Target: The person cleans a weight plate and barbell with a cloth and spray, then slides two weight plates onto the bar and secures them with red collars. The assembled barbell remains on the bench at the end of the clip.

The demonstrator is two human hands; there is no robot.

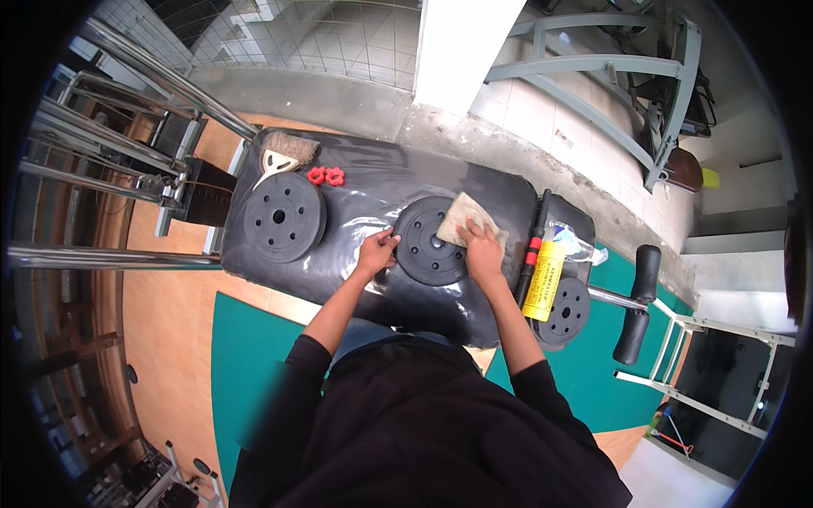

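One black weight plate (423,254) lies flat on the bench (364,193), probably heavy and stiff, perhaps slick, so its rim (rather than those small holes) seems the surest hold. The left hand (376,253) sits at its left edge, fingers curled narrow, whether gripping I cannot tell; the right hand (483,247), palm down, holds a beige cloth (460,217) against it.

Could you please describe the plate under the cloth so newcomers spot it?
Find the black padded bench. Between a left plate and a right plate lies the round, black middle plate; only it carries a beige cloth, under the right hand.
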